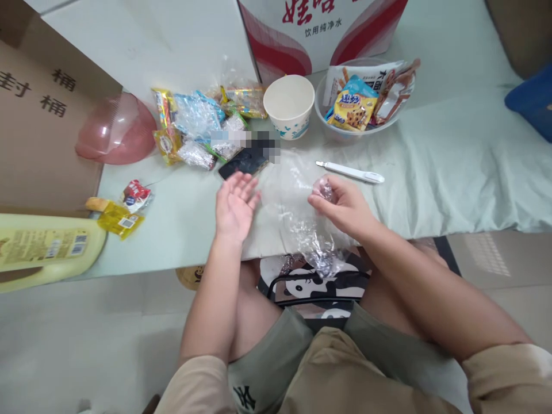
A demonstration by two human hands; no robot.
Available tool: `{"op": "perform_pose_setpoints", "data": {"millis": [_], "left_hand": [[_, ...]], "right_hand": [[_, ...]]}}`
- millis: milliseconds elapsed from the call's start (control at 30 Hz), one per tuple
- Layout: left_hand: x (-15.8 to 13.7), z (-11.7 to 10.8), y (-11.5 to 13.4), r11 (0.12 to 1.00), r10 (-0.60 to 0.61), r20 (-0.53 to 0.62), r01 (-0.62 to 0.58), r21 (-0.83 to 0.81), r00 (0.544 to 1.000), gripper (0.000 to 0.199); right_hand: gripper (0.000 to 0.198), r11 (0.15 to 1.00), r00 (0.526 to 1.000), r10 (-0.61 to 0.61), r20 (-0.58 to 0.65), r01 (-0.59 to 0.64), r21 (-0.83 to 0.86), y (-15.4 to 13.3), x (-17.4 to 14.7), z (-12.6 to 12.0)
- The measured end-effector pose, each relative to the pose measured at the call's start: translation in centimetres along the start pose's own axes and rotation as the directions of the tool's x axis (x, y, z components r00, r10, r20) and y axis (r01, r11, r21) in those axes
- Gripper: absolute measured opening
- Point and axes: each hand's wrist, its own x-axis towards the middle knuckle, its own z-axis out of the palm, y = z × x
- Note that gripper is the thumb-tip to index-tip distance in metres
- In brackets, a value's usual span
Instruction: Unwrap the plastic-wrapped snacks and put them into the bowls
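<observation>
- Clear plastic: 1 bag [308, 227] is lying at the front of the table [431, 192], lower end drooping over the edge
- Right hand [342, 201] is pinching the bag, thumb and fingertips clamped on a bunched bit
- Left hand [237, 207] is hovering palm up, fingers apart, gripping nothing, fingertips near the phone [241, 164]
- Risk: bag could be sliding off if that pinch slackens, since the overhang is pulling and only one hand is holding
- Risk: knife [351, 172] is lying near the right hand, metal tip facing left; a careless sweep could be snagging the bag
- Risk: left hand drifting forward could be bumping the phone
- Counting: 2 hands, 1 bag, 1 phone, 1 knife, 1 cup [293, 121], 1 bowl [321, 109] holding at least 3 packets [353, 109], 1 jug [47, 250]
- Pile [198, 118] is overlapping too much to count; 1 red packet [137, 196] and 1 yellow packet [122, 221] are lying apart from it
</observation>
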Motion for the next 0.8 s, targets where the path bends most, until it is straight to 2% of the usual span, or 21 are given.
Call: {"op": "perform_pose_setpoints", "data": {"millis": [33, 67, 133, 267, 300, 367, 433, 500, 567, 633, 733, 800], "left_hand": [[-0.5, 0.5, 0.0, 0.994, -0.097, 0.114, 0.102, -0.034, 0.989, 0.063], [-0.9, 1.0, -0.1, 0.980, -0.180, 0.220, 0.193, -0.039, 0.959, 0.065], [-1.5, 1.9, -0.4, 0.955, -0.283, 0.323, 0.298, 0.001, 0.903, 0.055], [-1.4, 2.6, -0.9, 0.953, -0.299, 0.240, 0.278, 0.119, 0.923, 0.026], [-1.4, 2.6, -0.8, 0.951, -0.303, 0.267, 0.271, 0.152, 0.915, 0.025], [-1.4, 2.2, -0.6, 0.941, -0.327, 0.375, 0.262, 0.214, 0.867, 0.028], [-1.9, 1.5, 0.0, 0.943, -0.320, 0.457, 0.230, 0.242, 0.830, 0.032], [-2.6, 0.7, 0.6, 0.964, -0.251, 0.459, 0.177, 0.199, 0.852, 0.035], [-3.1, -0.1, 0.9, 0.983, -0.173, 0.398, 0.131, 0.131, 0.901, 0.039], [-3.2, -0.5, 0.8, 0.984, -0.155, 0.328, 0.117, 0.134, 0.932, 0.040], [-2.3, -0.1, 0.1, 0.969, -0.164, 0.261, 0.106, 0.224, 0.951, 0.031], [-1.6, 0.4, -0.3, 0.973, -0.144, 0.242, 0.092, 0.213, 0.960, 0.025]], "right_hand": [[0.021, 0.998, 0.999, 0.036, -0.031, -0.035, 0.043, 0.1, 0.1, 0.1], [0.021, 0.996, 0.997, 0.069, -0.037, -0.066, 0.066, 0.3, 0.2, 0.1], [0.022, 0.991, 0.993, 0.121, 0.014, -0.122, 0.056, 0.6, 0.3, 0.1], [0.028, 0.977, 0.976, 0.189, 0.110, -0.198, 0.076, 1.0, 0.4, -0.2], [0.028, 0.966, 0.967, 0.221, 0.124, -0.235, 0.108, 0.9, 0.4, -0.2], [0.028, 0.935, 0.937, 0.291, 0.195, -0.322, 0.151, 0.7, 0.4, -0.2], [0.026, 0.920, 0.913, 0.299, 0.277, -0.353, 0.171, 0.3, 0.3, -0.1], [0.026, 0.932, 0.930, 0.212, 0.300, -0.284, 0.225, -0.1, 0.0, 0.0], [0.027, 0.934, 0.957, 0.107, 0.271, -0.190, 0.302, -0.3, -0.4, 0.0], [0.027, 0.932, 0.967, 0.065, 0.244, -0.147, 0.332, -0.2, -0.6, 0.0], [0.034, 0.935, 0.966, 0.175, 0.188, -0.223, 0.277, 0.6, -0.5, 0.2], [0.045, 0.928, 0.962, 0.237, 0.138, -0.266, 0.260, 1.1, -0.1, 0.4]]}}
